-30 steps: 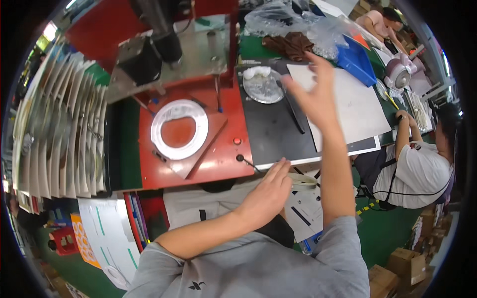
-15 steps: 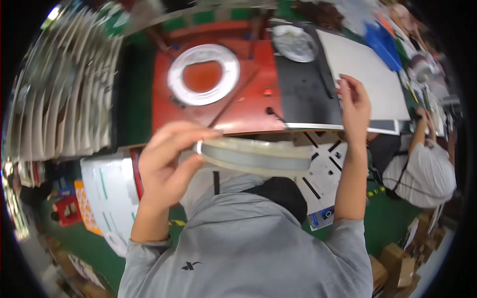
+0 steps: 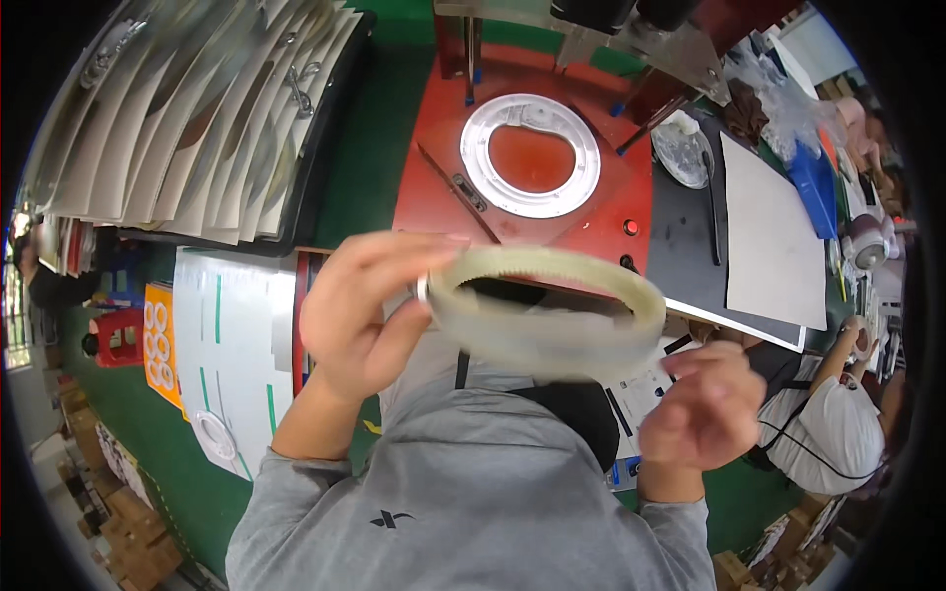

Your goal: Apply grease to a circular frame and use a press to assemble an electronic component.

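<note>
My left hand [image 3: 370,315] grips the left edge of a pale, yellowish translucent ring [image 3: 552,360], thumb below and fingers above. Fine teeth line part of the ring's inner side, and its front is blurred by motion. Held tilted in the air, it hangs in front of the bench edge. Close to the ring's right end is my right hand [image 3: 705,409], its fingers curled in; whether they pinch anything is hidden. Beyond, a white ring-shaped part [image 3: 473,148] lies flat on a red plate [image 3: 424,207].
Racked white sheets [image 3: 212,148] stand at the left. A dark flat tool [image 3: 471,192], a red button [image 3: 631,228] and a plastic-wrapped bundle [image 3: 682,148] are on the bench. White board [image 3: 774,227] lies at right. Another person [image 3: 833,433] sits beyond my right arm.
The ring has tipped from edge-on so its opening shows. My right hand has come down from over the bench to the ring's right end. The view has shifted left.
</note>
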{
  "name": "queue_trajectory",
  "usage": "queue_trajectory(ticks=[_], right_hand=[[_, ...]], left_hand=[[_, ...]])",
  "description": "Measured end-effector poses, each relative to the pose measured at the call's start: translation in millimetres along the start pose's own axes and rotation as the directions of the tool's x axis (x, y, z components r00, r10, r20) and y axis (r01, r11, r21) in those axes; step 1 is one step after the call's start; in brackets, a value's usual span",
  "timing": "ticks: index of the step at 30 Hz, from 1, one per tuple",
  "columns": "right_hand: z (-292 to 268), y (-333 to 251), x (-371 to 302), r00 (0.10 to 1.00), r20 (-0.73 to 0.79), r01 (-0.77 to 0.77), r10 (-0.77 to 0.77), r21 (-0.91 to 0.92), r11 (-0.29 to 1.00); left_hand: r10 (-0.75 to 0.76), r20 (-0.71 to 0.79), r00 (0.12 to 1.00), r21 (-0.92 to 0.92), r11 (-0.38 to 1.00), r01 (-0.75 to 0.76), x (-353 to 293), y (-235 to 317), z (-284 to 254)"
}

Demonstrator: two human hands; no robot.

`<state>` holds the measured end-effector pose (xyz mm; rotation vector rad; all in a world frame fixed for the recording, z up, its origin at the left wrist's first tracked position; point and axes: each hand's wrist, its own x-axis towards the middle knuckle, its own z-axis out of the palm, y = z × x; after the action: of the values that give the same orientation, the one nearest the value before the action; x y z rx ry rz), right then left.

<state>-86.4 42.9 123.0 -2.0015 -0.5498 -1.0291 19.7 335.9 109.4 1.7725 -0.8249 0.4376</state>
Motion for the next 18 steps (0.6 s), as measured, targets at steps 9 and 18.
queue_trajectory(ticks=[9,18], right_hand=[[91.0,11.2,55.3,0.948,0.268,-0.084,0.171,-0.308,0.948],[111.3,49.1,75.9,0.941,0.31,0.003,0.136,-0.408,0.913]], left_hand=[[-0.657,0.051,0.752,-0.52,0.626,0.582,37.1,-16.5,50.4],[-0.571,-0.095,0.815,-0.225,0.81,0.541,65.0,-40.0,64.2]])
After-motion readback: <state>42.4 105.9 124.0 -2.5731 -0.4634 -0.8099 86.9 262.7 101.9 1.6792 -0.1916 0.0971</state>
